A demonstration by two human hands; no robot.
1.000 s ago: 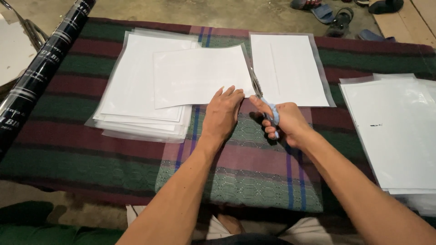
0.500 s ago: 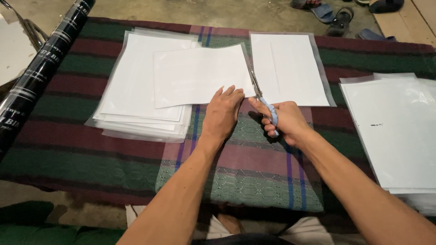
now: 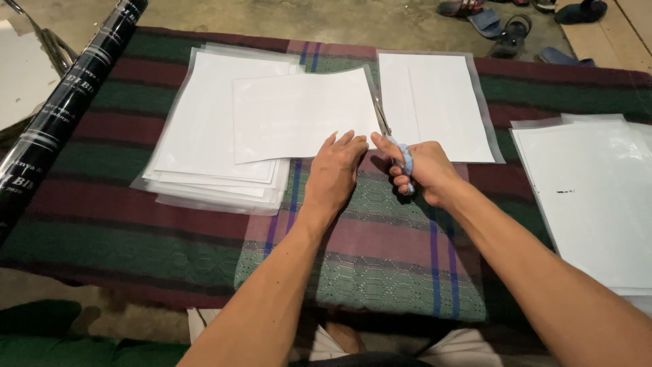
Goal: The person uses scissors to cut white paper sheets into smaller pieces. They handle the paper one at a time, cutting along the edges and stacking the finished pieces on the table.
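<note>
Your right hand [image 3: 424, 170], frame centre, closed around blue-handled scissors [image 3: 394, 143], blades along right edge of white sheet [image 3: 302, 112]. Your left hand [image 3: 336, 170] open, flat, fingertips pressing sheet's lower right corner. Sheet overlaps paper stack [image 3: 204, 136], upper left on counter [image 3: 380, 238].

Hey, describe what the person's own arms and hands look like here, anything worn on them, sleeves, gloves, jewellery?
Both forearms come in bare from the bottom edge, with no sleeve in view. The left hand and the right hand wear no gloves, and no watch or bracelet shows at either wrist. No rings are visible on the fingers that show, though part of the right hand's fingers are hidden.
</note>
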